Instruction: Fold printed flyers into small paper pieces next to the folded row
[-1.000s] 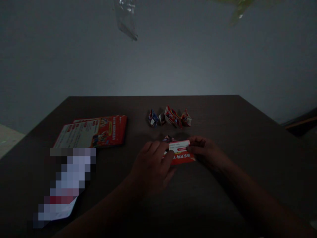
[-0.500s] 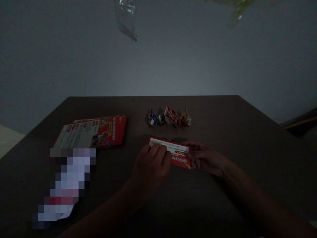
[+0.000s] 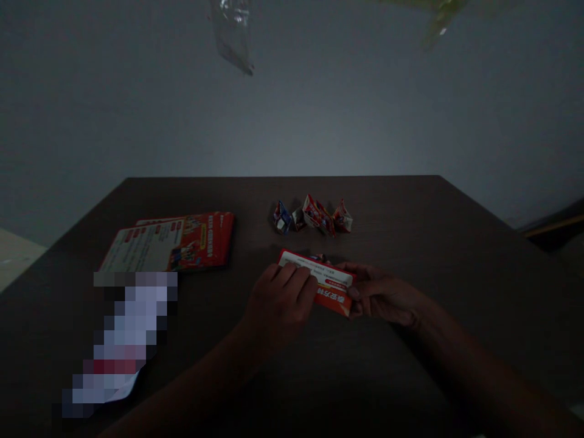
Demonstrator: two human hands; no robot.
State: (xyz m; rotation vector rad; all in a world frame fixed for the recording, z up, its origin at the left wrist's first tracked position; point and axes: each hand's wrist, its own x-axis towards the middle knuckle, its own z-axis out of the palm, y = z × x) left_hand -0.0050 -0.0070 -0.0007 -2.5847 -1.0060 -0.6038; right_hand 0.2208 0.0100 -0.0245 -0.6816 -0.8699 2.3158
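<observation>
A red and white printed paper leaflet (image 3: 335, 296), folded into a narrow strip, is held between my two hands above the table. My left hand (image 3: 283, 304) grips its left part from above, with the fingers curled over the upper edge. At the other end, my right hand (image 3: 387, 295) pinches the right edge between thumb and fingers. The right fingertips behind the paper are partly hidden. Just beyond the hands stand several small folded paper shapes in a row, among them a blue one (image 3: 281, 219) and a larger red one (image 3: 319, 216).
On the left of the dark table (image 3: 387, 204) lies a stack of red and white leaflets (image 3: 205, 240). Nearer me is a long, pixelated, pale object (image 3: 132, 322). A clear plastic bag (image 3: 233, 36) hangs against the grey wall (image 3: 319, 109).
The folded leaflet has shifted slightly right and tilted a little more, its right end lower. Both hands keep their hold. The paper shapes and the stack stay put.
</observation>
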